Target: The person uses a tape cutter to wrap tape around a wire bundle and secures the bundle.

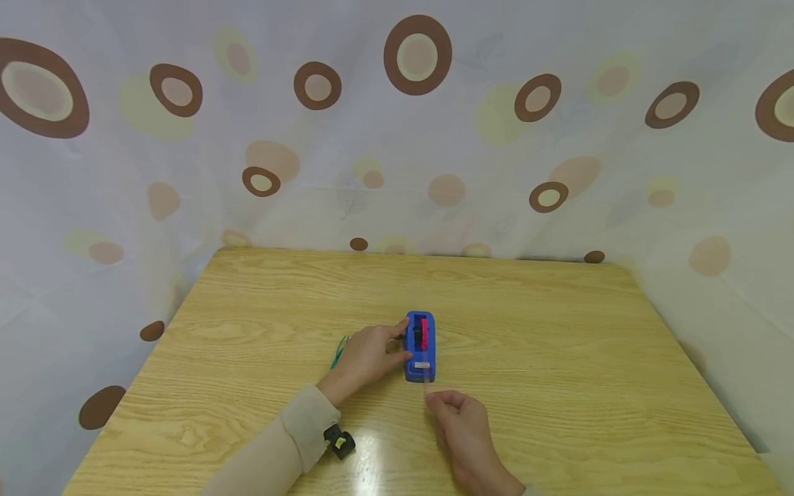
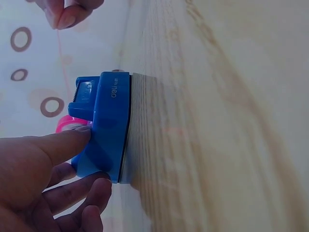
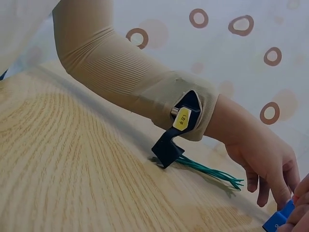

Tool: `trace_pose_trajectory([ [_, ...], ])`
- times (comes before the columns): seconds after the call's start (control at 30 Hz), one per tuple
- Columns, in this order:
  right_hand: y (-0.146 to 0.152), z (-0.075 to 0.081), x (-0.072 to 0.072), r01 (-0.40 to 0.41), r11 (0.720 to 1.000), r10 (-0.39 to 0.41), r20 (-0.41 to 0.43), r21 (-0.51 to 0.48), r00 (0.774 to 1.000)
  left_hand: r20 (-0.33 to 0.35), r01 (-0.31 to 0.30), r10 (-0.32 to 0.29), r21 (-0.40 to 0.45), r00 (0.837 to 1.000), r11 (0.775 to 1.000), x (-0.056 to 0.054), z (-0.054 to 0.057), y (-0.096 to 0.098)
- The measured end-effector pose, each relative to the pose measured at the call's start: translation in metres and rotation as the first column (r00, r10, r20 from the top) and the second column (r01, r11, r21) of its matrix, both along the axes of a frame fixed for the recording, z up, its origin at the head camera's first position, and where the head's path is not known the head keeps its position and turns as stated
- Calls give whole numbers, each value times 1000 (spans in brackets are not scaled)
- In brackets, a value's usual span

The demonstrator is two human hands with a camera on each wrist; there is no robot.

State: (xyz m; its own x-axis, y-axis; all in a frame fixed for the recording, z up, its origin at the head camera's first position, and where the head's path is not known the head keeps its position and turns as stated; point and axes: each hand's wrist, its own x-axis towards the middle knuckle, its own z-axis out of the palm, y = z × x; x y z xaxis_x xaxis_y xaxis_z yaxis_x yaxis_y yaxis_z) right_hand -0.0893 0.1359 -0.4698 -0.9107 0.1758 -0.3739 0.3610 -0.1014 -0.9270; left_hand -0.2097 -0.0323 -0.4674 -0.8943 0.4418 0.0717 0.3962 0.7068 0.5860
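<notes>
Blue tape dispenser [image 2: 108,128] sitting upright on the tabletop [image 1: 558,372].
White "deli" lettering marks its body; a bright pink tape roll [image 1: 424,333] stands on edge inside, beyond the toothed cutter [image 2: 76,92]. The left grip [image 1: 370,353] holds its left side. A thin translucent tape strip [image 1: 426,386] runs straight from the near end, pinched by the right grip [image 1: 466,430].

The blue tape dispenser [image 2: 108,126] reads "deli".

Tape dispenser [image 1: 420,350] on table [image 1: 558,358]
</notes>
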Motion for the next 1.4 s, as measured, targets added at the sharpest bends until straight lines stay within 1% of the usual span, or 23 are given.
trace_pose_trajectory([
  [0.2, 0, 0, 3, 1, 1000, -1, -14, 0, 1000, -5, 4, -4, 13, 1000, 1000, 0, 0, 0],
  [0.4, -1, 0, 6, 12, 1000, -12, -4, 9, 1000, 13, 0, 0, 10, 1000, 1000, 0, 0, 0],
  [0.5, -1, 1, 7, 8, 1000, -8, 10, 8, 1000, 18, -3, 2, 7, 1000, 1000, 0, 1, 0],
  [0.83, 0, 1, 11, -7, 1000, 7, -4, -1, 1000, 11, -6, 6, 4, 1000, 1000, 2, 3, -1],
  [1.1, 1, 1, 12, -24, 1000, 24, 22, -8, 999, -5, -2, 2, -18, 1000, 1000, 1, 2, 0],
  [1.4, 1, 1, 12, -25, 1000, 25, 50, 7, 998, -19, -33, 33, -39, 999, 999, 4, 5, 1],
])
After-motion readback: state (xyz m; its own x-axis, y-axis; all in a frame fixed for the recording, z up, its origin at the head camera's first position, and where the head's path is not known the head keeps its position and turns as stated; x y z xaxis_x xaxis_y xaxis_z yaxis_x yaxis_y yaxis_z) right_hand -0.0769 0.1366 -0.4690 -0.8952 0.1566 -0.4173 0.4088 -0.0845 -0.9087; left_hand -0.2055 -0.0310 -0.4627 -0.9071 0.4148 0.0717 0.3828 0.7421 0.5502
